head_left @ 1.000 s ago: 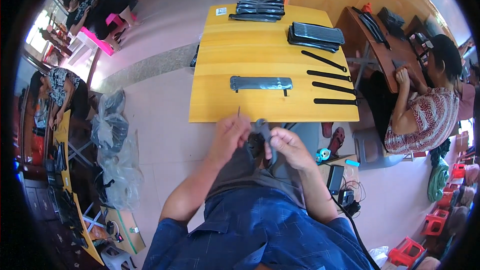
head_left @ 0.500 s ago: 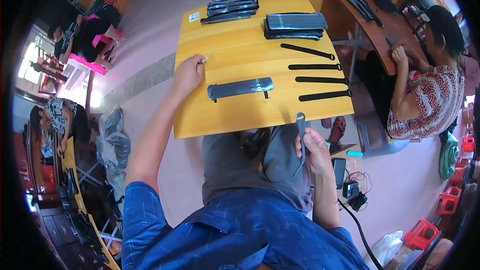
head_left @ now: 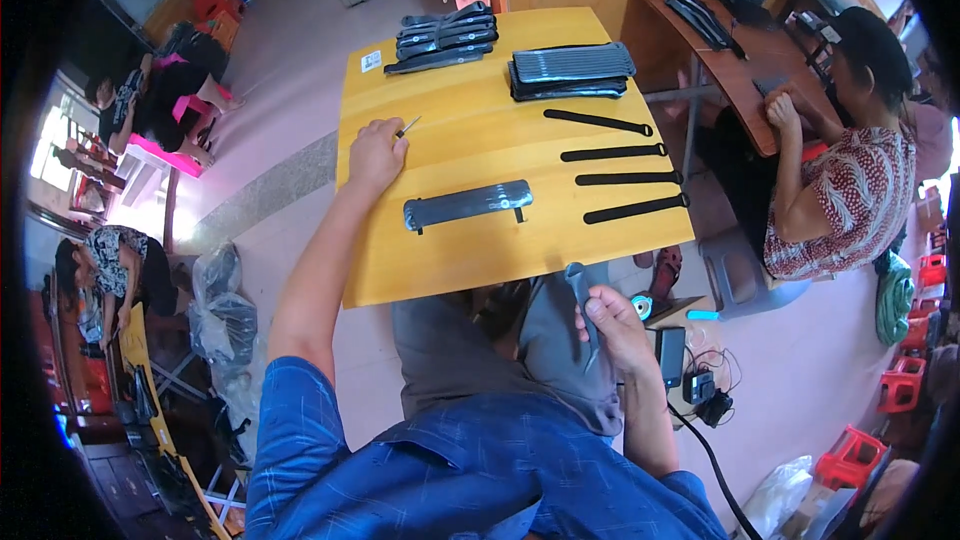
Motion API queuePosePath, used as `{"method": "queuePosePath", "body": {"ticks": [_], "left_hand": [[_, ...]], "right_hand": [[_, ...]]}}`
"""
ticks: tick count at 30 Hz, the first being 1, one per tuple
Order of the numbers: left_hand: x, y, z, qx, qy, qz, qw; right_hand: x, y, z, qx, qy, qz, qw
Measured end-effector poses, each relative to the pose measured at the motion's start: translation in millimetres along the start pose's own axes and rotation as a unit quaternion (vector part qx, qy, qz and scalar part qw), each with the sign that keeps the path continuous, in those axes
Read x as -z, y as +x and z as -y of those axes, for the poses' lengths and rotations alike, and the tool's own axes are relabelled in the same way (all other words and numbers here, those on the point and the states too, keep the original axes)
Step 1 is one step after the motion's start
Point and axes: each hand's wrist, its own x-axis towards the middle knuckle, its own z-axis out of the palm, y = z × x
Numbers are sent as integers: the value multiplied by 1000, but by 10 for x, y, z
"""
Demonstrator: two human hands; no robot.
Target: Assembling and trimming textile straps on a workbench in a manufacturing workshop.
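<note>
My left hand [head_left: 376, 154] rests on the left side of a yellow table [head_left: 450, 275]. Its fingers are closed round a slim tool with a thin pointed metal tip [head_left: 409, 127]; I cannot make out its exact kind. Over my lap, just past the table's near edge, my right hand [head_left: 617, 328] pinches a grey strap [head_left: 577, 288] that hangs upright, its lower end blurred. Between the hands on the table lies a long grey plastic-covered piece [head_left: 468, 206] with two short black tabs along its near side. To its right, several black straps [head_left: 625, 179] with looped ends lie spread in a column.
Two piles of grey and black strips, one bundled [head_left: 445, 38] and one flat [head_left: 570, 70], stand at the table's far side. On the right, a person sits at a brown table [head_left: 735, 90]. Below right are a phone [head_left: 670, 355], cables and a box. More people sit left.
My view has shifted, so the table sits lower and further left. The strap in my right hand has turned, and its holed end no longer shows clearly. My left hand keeps the tool.
</note>
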Motion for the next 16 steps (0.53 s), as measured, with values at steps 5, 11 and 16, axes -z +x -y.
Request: {"method": "queuePosePath", "body": {"ticks": [5,11,16], "left_hand": [[436,-582,-550,82,-296,111,945],[1049,-1680,-1422,147,-628,302,702],[1054,-1977,-1467,166,-604,317,712]], "right_hand": [[-220,114,57,4,-66,59,996],[-644,273,191,25,-216,164,962],[-800,405,252,66,-338,212,915]]}}
